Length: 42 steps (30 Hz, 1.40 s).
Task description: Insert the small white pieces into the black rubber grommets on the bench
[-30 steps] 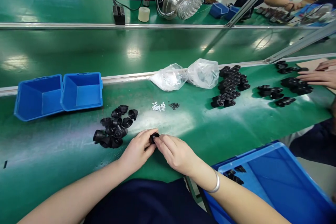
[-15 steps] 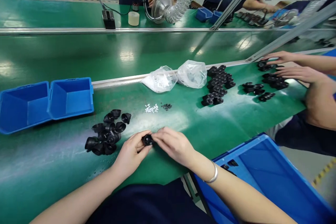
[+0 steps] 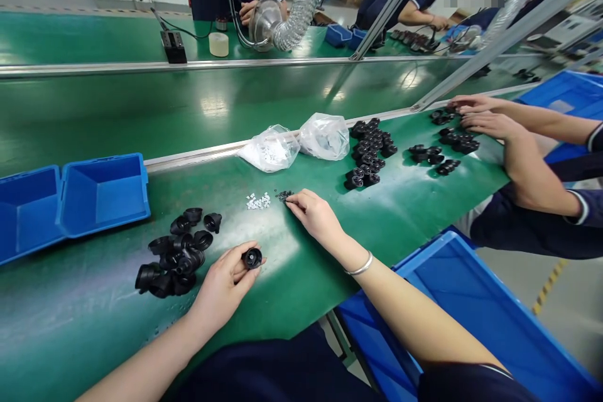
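My left hand [image 3: 222, 286] pinches a small round black plastic part [image 3: 252, 257] just above the green bench, right of a heap of similar black parts [image 3: 175, 251]. My right hand [image 3: 315, 215] has its fingertips pressed together at a tiny cluster of black rings [image 3: 284, 195]; whether a ring is in them is too small to see. A little pile of small white pieces [image 3: 257, 202] lies just left of the rings.
Two joined blue bins [image 3: 70, 201] sit at the left. Two clear plastic bags [image 3: 296, 144] lie near the belt rail, with more black parts [image 3: 370, 151] beside them. A co-worker's hands [image 3: 475, 114] work on parts at the right. A blue crate [image 3: 471, 320] stands by my right arm.
My right hand left the black part and reached forward to the small black rings. My left hand kept the part. The view shifted right.
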### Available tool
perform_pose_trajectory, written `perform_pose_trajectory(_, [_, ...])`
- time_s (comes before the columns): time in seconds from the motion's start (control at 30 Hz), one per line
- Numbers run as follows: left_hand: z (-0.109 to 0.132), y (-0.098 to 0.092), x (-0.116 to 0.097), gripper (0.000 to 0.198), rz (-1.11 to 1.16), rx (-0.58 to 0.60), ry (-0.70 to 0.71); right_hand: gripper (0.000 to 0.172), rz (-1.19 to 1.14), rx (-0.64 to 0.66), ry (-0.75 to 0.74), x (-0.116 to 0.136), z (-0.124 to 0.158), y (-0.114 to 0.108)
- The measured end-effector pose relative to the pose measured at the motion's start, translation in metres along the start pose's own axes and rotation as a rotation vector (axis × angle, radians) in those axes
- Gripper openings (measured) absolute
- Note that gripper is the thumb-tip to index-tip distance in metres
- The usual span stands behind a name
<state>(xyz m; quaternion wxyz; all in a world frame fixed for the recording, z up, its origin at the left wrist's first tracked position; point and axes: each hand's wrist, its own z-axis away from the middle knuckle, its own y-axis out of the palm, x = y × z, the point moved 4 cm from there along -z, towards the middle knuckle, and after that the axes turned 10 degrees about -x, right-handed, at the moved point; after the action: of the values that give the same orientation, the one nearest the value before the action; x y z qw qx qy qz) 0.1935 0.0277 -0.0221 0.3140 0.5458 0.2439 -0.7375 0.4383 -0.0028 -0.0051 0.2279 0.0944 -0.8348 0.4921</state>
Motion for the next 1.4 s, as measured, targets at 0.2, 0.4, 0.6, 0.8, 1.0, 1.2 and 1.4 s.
perform_pose_trajectory(0.2, [0.0,0.0,-0.004,0.039,0.014,-0.018,-0.021,0.011,-0.02,0.005,0.064,-0.003,0.002,-0.009])
perform_pose_trajectory(0.4, [-0.001,-0.001,-0.001,0.041,0.031,-0.035,-0.003,0.006,-0.333,0.089,-0.085,0.068,0.029,-0.01])
perform_pose_trajectory(0.6, [-0.001,-0.004,-0.003,0.042,-0.108,-0.047,0.04,0.011,-0.38,0.144,-0.165,0.102,0.046,0.009])
perform_pose_trajectory(0.8, [-0.001,-0.003,0.002,0.044,-0.069,-0.022,0.058,0.012,-0.306,0.159,-0.241,0.102,0.047,0.009])
perform_pose_trajectory(1.0, [-0.002,-0.003,0.001,0.046,-0.143,-0.034,0.059,0.012,-0.264,0.131,-0.256,0.103,0.05,0.009])
perform_pose_trajectory(1.2, [-0.001,-0.004,-0.004,0.045,-0.211,-0.059,0.091,0.02,-0.14,0.143,-0.393,0.107,0.056,0.004])
perform_pose_trajectory(1.4, [-0.002,-0.005,-0.007,0.046,-0.244,-0.055,0.105,0.042,-0.041,0.173,-0.501,0.107,0.071,0.005])
